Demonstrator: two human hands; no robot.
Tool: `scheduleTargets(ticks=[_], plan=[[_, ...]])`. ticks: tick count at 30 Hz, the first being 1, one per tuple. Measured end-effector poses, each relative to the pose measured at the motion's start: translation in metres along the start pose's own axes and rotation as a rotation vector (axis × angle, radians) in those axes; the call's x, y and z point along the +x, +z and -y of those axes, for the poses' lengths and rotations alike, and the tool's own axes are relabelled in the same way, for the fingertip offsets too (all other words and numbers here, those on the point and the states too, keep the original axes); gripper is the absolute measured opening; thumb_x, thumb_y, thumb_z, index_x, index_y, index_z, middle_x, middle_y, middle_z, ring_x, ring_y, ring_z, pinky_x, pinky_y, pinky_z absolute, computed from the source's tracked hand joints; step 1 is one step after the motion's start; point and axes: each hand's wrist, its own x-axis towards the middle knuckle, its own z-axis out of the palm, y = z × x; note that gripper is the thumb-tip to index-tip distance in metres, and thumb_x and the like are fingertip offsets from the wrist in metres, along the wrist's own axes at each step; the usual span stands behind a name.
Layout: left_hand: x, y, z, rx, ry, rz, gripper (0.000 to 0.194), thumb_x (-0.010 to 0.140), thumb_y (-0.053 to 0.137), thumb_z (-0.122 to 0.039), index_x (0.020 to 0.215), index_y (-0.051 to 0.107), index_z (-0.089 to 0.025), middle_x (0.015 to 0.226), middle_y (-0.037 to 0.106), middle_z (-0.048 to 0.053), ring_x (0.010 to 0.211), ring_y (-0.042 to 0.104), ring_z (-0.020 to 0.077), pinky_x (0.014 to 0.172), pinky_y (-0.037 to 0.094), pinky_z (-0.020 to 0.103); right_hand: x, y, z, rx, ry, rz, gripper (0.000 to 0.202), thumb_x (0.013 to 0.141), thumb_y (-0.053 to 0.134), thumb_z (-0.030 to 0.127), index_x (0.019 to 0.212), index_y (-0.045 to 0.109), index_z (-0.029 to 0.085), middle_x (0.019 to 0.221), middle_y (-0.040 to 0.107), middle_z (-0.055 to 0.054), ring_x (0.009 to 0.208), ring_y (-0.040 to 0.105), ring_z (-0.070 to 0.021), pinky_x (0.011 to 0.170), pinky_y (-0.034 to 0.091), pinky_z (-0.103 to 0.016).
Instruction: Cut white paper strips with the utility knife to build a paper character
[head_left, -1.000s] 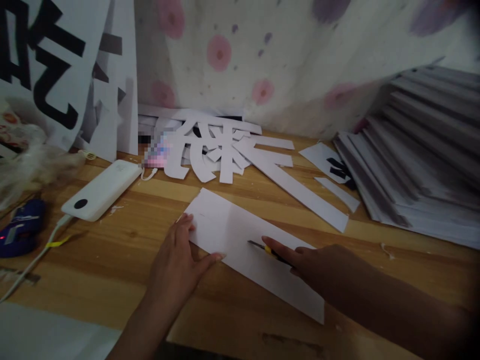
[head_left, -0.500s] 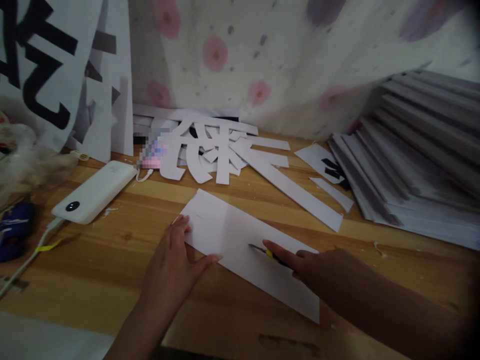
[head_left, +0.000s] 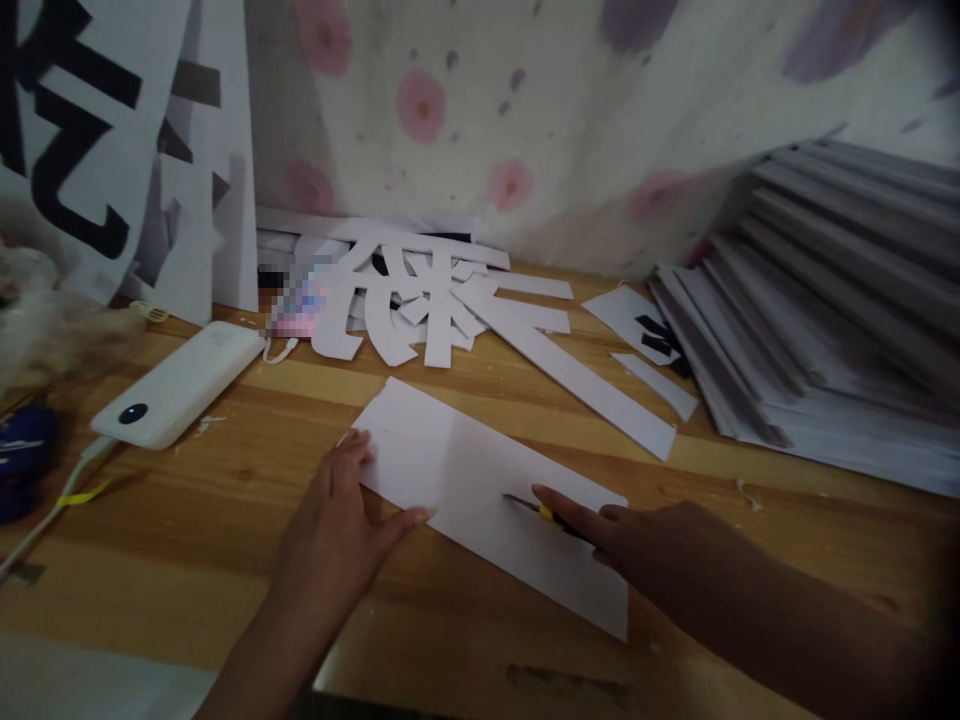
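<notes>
A white rectangular board [head_left: 450,450] lies slanted on the wooden table, with a short faint line near its far left end. My left hand [head_left: 337,510] rests at the board's left end, fingertips on the edge and thumb spread apart against the near long edge. In my right hand [head_left: 600,520] is a craft knife [head_left: 547,511] with a yellow part and a thin dark blade. My index finger stretches along it. The blade tip is over the middle of the board; whether it presses in, I cannot tell. My palm hides most of the handle.
Cut white character pieces [head_left: 439,310] lie piled behind the board. A stack of boards [head_left: 810,330] stands at right. At left are a white power bank [head_left: 180,385] with a cable, a blue object [head_left: 22,455] and upright sheets [head_left: 97,130] with black characters. A patterned curtain [head_left: 570,130] hangs behind.
The view has shifted slightly, so most things sit a little further left. My right hand and the knife have moved slightly right across the board. My left hand stays at the board's edge.
</notes>
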Motion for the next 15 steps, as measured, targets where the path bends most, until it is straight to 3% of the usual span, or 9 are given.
scheduleTargets(ticks=[12, 15], plan=[[0.001, -0.001, 0.000, -0.004, -0.018, 0.010, 0.077, 0.066, 0.066, -0.060, 0.124, 0.037, -0.018, 0.133, 0.047, 0.015, 0.122, 0.048, 0.0331, 0.097, 0.044, 0.052, -0.007, -0.001, 0.000, -0.004, 0.062, 0.112, 0.092, 0.064, 0.058, 0.004, 0.145, 0.025, 0.032, 0.064, 0.066, 0.003, 0.040, 0.057, -0.0170, 0.035, 0.007, -0.030], [0.002, -0.002, -0.001, 0.000, -0.015, 0.013, 0.076, 0.067, 0.065, -0.059, 0.124, 0.038, -0.017, 0.135, 0.045, 0.015, 0.123, 0.047, 0.0331, 0.098, 0.043, 0.052, -0.014, 0.004, 0.000, 0.012, 0.059, 0.089, 0.098, 0.060, 0.053, -0.003, 0.146, 0.023, 0.032, 0.062, 0.066, 0.004, 0.039, 0.056, -0.0161, 0.035, 0.009, -0.029]])
